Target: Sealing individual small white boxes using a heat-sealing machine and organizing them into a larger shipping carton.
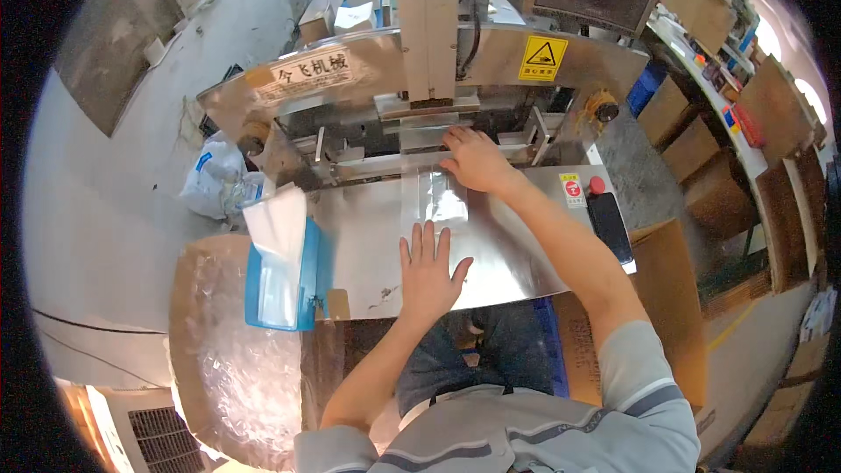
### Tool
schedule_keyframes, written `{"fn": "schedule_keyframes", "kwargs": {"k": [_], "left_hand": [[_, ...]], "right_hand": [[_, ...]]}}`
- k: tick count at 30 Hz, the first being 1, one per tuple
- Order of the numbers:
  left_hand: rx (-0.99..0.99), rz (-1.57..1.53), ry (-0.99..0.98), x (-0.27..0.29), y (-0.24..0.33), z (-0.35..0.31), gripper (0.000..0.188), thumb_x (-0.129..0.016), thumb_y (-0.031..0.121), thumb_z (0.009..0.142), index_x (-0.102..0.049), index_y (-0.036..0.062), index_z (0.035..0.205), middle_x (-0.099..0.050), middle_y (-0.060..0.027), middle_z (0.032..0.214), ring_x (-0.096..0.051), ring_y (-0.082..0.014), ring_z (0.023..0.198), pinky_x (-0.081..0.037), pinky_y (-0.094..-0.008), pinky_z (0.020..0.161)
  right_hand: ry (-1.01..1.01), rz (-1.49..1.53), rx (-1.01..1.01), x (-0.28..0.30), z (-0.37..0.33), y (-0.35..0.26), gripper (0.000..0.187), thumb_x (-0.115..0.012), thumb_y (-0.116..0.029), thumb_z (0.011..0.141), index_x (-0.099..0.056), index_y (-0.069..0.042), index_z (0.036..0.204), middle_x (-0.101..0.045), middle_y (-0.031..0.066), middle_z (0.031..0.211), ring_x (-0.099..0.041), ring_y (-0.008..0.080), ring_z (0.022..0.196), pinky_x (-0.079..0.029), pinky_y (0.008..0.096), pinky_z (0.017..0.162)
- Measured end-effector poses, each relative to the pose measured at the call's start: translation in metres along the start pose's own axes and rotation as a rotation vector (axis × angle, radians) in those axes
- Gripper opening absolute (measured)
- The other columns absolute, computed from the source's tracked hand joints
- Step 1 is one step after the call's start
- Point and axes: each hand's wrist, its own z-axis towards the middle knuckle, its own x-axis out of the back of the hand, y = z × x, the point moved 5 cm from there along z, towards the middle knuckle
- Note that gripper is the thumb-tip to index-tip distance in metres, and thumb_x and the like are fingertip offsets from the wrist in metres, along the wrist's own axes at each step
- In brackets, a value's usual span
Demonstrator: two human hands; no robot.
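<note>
A: Take the post as our mark. Where's the film?

B: On the person's side of the post, flat on the table. Its long axis runs from the person toward the post, nearly in line with it.

A: Which hand is nearer the post?

B: The right hand. It reaches in from the right to the film's far part, with its fingertips just short of the post's foot. The left hand is farther from the post, at the film's near end.

A: So the two hands sit at opposite ends of that long axis?

B: Roughly. From the left hand, the film lies straight ahead, toward the post; from the right, it lies to the left and back toward the person.

A: What has each got hold of?

B: The left is spread flat, palm down, gripping nothing; I can't tell whether its fingertips touch the film's edge. The right has its thumb apart from bent fingers over the film. Whether it pinches or merely presses, I can't tell.

A: Anything beside them?

B: Left of the post and closer to the person, a blue box. Well to the right, a phone.
</note>
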Motion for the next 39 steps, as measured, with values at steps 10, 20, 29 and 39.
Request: {"fn": "schedule_keyframes", "kwargs": {"k": [10, 20, 29, 39], "left_hand": [[0.021, 0.034, 0.029, 0.002, 0.005, -0.006, 0.059, -0.061, 0.044, 0.093, -0.056, -0.0004, 0.132, -0.045, -0.0261, 0.144, -0.036, -0.0445, 0.139, -0.022, -0.0679, 0.112], [0.011, 0.067, 0.05, -0.002, 0.006, -0.007, 0.059, -0.065, 0.041, 0.092, -0.054, 0.0004, 0.133, -0.051, -0.0202, 0.136, -0.042, -0.0377, 0.132, -0.022, -0.0698, 0.111], [0.183, -0.1, 0.331, 0.024, -0.006, -0.007, 0.077, -0.068, 0.035, 0.091, -0.033, -0.0054, 0.146, -0.032, -0.0291, 0.15, -0.027, -0.0481, 0.142, -0.018, -0.0665, 0.114], [0.273, -0.208, 0.391, 0.023, -0.02, -0.011, 0.075, -0.063, 0.033, 0.094, -0.029, -0.0076, 0.147, -0.031, -0.0291, 0.152, -0.024, -0.0468, 0.144, -0.015, -0.0617, 0.117]], "right_hand": [[-0.086, -0.004, -0.056, 0.006, 0.0, -0.006, 0.044, -0.063, -0.03, 0.092, -0.058, 0.001, 0.122, -0.056, 0.0204, 0.137, -0.051, 0.0364, 0.129, -0.042, 0.0508, 0.104], [-0.071, -0.037, -0.093, 0.023, 0.017, -0.003, 0.041, -0.061, -0.027, 0.094, -0.055, -0.001, 0.124, -0.067, 0.0252, 0.108, -0.063, 0.0424, 0.105, -0.046, 0.0528, 0.094], [-0.061, -0.089, -0.071, 0.02, 0.028, 0.006, 0.043, -0.056, -0.03, 0.096, -0.055, 0.0, 0.126, -0.069, 0.0257, 0.106, -0.064, 0.0436, 0.106, -0.047, 0.056, 0.093], [0.099, 0.271, -0.067, 0.028, 0.007, 0.016, 0.054, -0.052, -0.036, 0.099, -0.051, 0.004, 0.136, -0.066, 0.0291, 0.116, -0.063, 0.043, 0.113, -0.048, 0.0492, 0.098]]}}
